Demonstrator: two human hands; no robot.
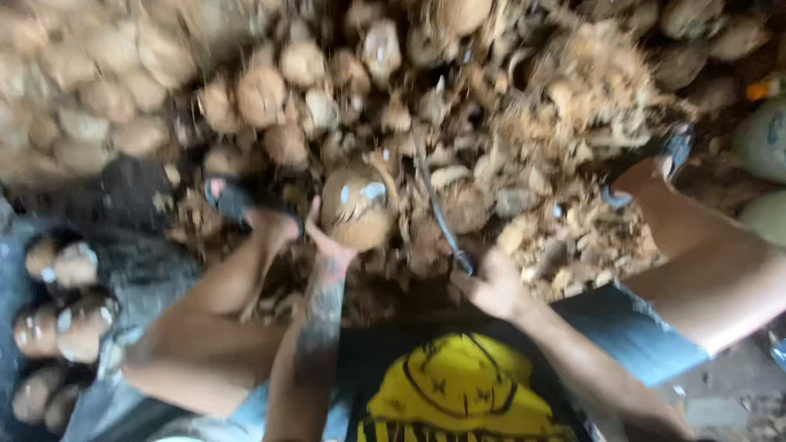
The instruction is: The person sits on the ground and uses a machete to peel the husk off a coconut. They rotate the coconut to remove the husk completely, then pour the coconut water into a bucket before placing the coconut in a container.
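My left hand (pixel 326 239) cups a brown, partly husked coconut (pixel 357 206) from below, in front of my knees. My right hand (pixel 493 284) grips the handle of a long curved blade (pixel 435 206) that points up and away, just right of the coconut. The picture is blurred by motion. My legs are spread, with a sandalled foot (pixel 233 200) at the left and the other foot (pixel 659 160) at the upper right.
A big heap of brown coconuts (pixel 106 90) fills the top and left. Loose husk scraps (pixel 565 115) lie piled at the centre and right. Several peeled coconuts (pixel 61 323) sit at the lower left. Pale round objects (pixel 765 139) stand at the right edge.
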